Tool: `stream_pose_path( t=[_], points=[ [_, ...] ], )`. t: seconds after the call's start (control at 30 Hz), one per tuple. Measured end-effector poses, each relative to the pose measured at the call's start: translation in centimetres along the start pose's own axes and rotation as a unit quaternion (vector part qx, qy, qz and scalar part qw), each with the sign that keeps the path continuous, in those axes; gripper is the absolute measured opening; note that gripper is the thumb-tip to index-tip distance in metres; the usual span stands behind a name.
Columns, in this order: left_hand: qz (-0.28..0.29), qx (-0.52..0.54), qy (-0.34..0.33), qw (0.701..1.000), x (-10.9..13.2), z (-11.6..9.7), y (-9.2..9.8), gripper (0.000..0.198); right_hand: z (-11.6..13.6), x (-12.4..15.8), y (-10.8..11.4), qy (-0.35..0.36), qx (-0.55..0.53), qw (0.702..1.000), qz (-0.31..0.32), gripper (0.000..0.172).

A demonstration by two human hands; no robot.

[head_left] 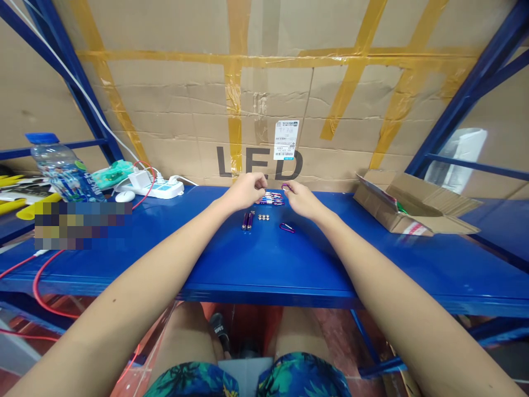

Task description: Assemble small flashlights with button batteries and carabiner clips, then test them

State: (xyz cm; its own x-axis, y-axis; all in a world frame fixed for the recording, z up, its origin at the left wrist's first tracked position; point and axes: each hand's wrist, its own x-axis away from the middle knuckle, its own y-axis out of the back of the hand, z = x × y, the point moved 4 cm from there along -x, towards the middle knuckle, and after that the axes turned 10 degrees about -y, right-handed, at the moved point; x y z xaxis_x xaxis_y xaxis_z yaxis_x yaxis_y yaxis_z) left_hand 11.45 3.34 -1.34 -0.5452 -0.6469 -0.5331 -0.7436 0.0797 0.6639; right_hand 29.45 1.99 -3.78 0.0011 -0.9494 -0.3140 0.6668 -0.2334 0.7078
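Observation:
My right hand point(305, 199) pinches a purple carabiner point(286, 186) between thumb and fingers, just above the table. My left hand point(247, 191) is closed in a pinch at the left end of a row of shiny, slim metallic tubes point(273, 198); whatever its fingertips hold is too small to make out. Nearer to me, two dark purple tubes point(248, 220) lie side by side. Several small round silvery pieces point(263, 217) are lined up to their right. A second purple carabiner point(286, 227) rests on the blue table point(264, 264) below my right hand.
An open cardboard box point(388, 212) sits at the right. To the left are a water bottle point(64, 171), a white power strip point(165, 188) with plugs, and a red cable point(39, 281). A large cardboard sheet point(182, 110) marked LED backs the table, between blue metal posts.

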Motion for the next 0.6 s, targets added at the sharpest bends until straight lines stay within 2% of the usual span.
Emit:
stream_pose_path(
  t=[0.13, 0.27, 0.43, 0.6],
  points=[
    [0.012, -0.022, 0.078, 0.997, 0.4, 2.2, 1.8, 0.014, -1.7, -0.5, 0.6, -0.057, -0.011, 0.998, 0.014, 0.034],
    [0.076, -0.066, 0.146, 0.984, 1.1, 4.2, 2.2, 0.006, -1.6, 0.0, 0.4, -0.082, 0.01, 0.995, 0.053, 0.034],
    [0.186, -0.084, 0.155, 0.967, 1.7, 5.5, 2.0, 0.009, -0.7, 0.7, 0.0, -0.077, 0.043, 0.993, 0.084, 0.036],
    [0.235, -0.043, 0.15, 0.959, 1.9, 5.7, 2.4, 0.01, -0.8, 0.6, -0.3, -0.06, 0.054, 0.99, 0.112, 0.034]
  ],
)
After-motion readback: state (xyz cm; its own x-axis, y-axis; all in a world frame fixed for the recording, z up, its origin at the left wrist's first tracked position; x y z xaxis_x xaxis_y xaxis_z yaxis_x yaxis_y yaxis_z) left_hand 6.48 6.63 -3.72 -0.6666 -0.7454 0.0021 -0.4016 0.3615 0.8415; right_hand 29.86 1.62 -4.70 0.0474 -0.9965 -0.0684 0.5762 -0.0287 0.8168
